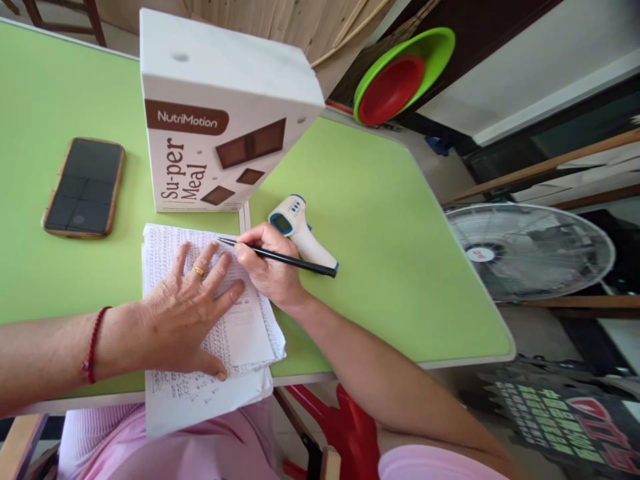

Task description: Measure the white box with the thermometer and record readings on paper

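My left hand (193, 307) lies flat with fingers spread on a stack of papers (250, 337) covered in rows of handwriting. The lower sheets hang over the table's near edge. In my right hand (273, 267) is a black pen (295, 261), pinched near its tip, which points left at the upper part of the top sheet. Just beyond that hand lies a white and blue infrared thermometer (307, 240), partly hidden behind the hand and pen. Behind the papers stands a white and brown NutriMotion box (200, 147).
A smartphone (85, 188) in a brown case lies on the green table (390, 267), left of the box. Past the table's right edge stands a fan (530, 253). Green and red basins (393, 90) are at the far side. A red stool (345, 427) is below the near edge.
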A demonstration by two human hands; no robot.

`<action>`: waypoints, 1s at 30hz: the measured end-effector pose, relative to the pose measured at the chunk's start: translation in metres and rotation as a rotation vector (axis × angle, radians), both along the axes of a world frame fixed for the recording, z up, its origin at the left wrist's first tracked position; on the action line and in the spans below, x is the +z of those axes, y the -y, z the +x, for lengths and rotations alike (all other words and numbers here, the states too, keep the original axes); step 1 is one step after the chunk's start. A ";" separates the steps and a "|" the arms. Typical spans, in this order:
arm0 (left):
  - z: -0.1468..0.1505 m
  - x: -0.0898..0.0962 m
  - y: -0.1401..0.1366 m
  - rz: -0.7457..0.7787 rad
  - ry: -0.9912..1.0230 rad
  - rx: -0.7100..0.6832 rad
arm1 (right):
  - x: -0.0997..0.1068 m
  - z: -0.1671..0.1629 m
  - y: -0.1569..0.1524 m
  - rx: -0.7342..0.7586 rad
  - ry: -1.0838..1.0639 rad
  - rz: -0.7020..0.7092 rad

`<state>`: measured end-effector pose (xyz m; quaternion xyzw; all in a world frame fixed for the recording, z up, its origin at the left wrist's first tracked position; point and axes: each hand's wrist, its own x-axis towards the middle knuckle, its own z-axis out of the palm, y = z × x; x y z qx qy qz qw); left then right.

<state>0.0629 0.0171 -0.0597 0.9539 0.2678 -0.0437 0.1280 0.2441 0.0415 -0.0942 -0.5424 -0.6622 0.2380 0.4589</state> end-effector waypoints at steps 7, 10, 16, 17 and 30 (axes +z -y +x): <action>-0.001 0.002 0.000 0.007 0.001 -0.002 | -0.006 0.002 -0.002 0.017 -0.027 0.086; -0.002 0.002 0.000 0.010 -0.001 -0.006 | -0.006 0.002 -0.002 0.004 -0.025 0.099; 0.000 0.001 -0.002 0.012 -0.001 0.000 | -0.005 0.002 -0.002 -0.006 0.006 0.081; 0.000 0.002 -0.002 0.006 -0.004 -0.001 | -0.005 0.002 -0.002 -0.006 0.003 0.082; 0.000 0.003 -0.001 0.004 -0.024 -0.003 | -0.004 0.002 -0.002 0.004 0.014 0.079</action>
